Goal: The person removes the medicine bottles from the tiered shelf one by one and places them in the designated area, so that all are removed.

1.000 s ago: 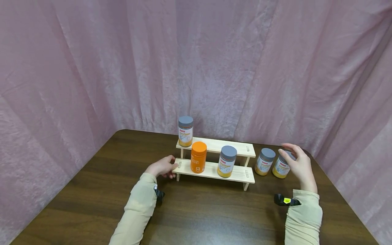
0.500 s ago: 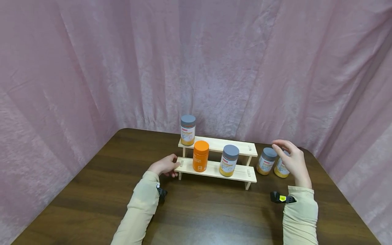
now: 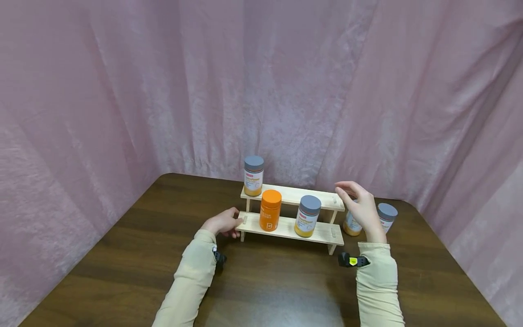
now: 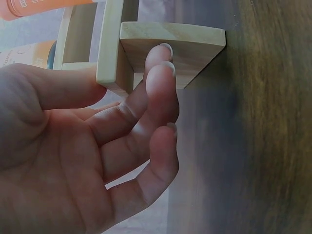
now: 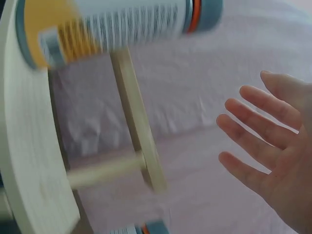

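A two-step pale wooden rack [image 3: 290, 194] stands on the table. My left hand [image 3: 222, 222] grips the left end of its lower step, the thumb at the board's edge and the fingers curled beneath, by the leg [image 4: 165, 36]. My right hand [image 3: 361, 209] is in the air near the rack's right end, fingers spread and holding nothing. A grey-lidded jar [image 3: 253, 178] is at the upper step's left end. On the lower step stand an orange jar [image 3: 270, 213] and another grey-lidded jar [image 3: 308, 219].
Two more grey-lidded jars stand on the brown table [image 3: 278, 281] right of the rack; my right hand partly covers the nearer jar [image 3: 351, 225], and the other jar [image 3: 387, 212] is beyond the wrist. A pink curtain [image 3: 286, 91] hangs behind the table.
My right hand has moved left, from over the rightmost jar to near the rack's right end, fingers spread. The left hand stays on the rack. The head view has shifted slightly.
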Available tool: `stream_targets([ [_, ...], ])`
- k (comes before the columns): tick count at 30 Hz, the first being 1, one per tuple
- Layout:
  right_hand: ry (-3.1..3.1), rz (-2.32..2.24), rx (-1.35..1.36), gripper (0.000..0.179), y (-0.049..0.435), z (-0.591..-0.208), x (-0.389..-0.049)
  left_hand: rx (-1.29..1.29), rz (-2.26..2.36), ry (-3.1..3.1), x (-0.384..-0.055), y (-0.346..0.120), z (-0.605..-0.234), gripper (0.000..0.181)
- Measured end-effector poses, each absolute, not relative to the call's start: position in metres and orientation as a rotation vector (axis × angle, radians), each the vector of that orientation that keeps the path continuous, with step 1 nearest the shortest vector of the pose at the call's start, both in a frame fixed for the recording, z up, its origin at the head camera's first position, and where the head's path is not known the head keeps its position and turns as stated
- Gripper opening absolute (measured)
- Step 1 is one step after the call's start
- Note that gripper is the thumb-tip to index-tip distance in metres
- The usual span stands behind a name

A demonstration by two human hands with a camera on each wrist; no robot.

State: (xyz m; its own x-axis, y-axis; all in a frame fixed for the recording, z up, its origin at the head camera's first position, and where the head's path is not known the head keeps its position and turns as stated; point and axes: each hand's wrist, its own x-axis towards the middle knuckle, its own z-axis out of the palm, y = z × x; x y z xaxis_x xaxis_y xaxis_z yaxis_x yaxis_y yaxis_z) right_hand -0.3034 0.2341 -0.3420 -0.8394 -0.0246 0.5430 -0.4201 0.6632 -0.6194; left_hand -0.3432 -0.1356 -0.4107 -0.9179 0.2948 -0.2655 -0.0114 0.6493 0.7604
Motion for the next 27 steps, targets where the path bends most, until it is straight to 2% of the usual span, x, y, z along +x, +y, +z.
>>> stream_targets([
  [16,-2.428,1.091,0.456,0.032,0.18,-0.323,-0.312,0.247,1.19,2.494,-0.345,-0.122,-0.409,0.027],
  [27,-2.374,1.293,0.528,0.033,0.142,-0.31,-0.319,0.237,1.198,2.505,-0.346,-0.122,-0.409,0.027],
])
